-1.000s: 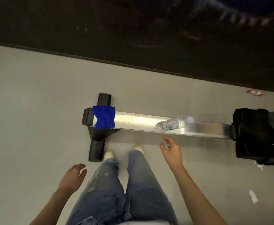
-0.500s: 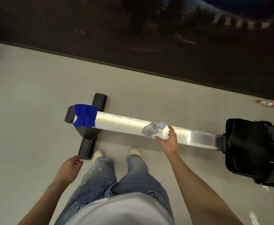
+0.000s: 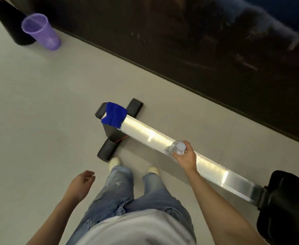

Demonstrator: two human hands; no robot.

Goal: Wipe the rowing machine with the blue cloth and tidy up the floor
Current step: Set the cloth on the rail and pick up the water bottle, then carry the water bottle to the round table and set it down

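Head view: right hand (image 3: 185, 157) grasped the bottle (image 3: 176, 148) on the rowing machine's rail (image 3: 145, 133); left hand (image 3: 80, 183) hung relaxed, empty. At the rail's far end the blue cloth (image 3: 114, 114) sat draped. Step looked like clearing the bottle; next likely called for carrying it to the purple basket (image 3: 40, 31).

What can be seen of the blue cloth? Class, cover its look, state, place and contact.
The blue cloth is deep blue, soft-looking fabric with creases. It lies draped across the end of the rowing machine's silver rail, beside the black end cap, one edge hanging over the near side. The left hand and right hand are both apart from it.
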